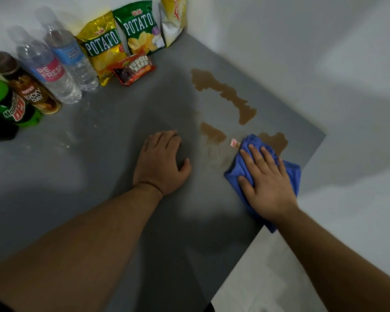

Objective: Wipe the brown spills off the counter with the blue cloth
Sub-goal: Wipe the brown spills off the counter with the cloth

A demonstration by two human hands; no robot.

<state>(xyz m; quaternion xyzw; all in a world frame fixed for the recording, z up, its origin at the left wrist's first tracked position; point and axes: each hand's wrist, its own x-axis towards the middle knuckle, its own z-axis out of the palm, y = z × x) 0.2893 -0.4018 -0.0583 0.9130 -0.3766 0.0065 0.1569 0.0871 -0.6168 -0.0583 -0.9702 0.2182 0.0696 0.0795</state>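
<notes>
Brown spills lie on the grey counter (99, 154): a long one (225, 93) toward the back right, a smaller patch (213, 134) in the middle with faint smears below it, and one (276, 141) by the right edge. The blue cloth (241, 170) lies flat near the counter's right edge, touching that last patch, a small white tag (234, 143) at its corner. My right hand (266, 183) presses flat on the cloth, fingers spread. Left of the cloth, my left hand (161, 161) rests palm down on the bare counter with its fingers curled.
Along the back wall stand a Mountain Dew bottle (7, 104), a brown Lucky Day bottle (27, 88), two water bottles (54, 64), chip bags (104, 46) and a fudge bar packet (133, 69). The counter's edge (311, 154) runs diagonally at the right, white floor below.
</notes>
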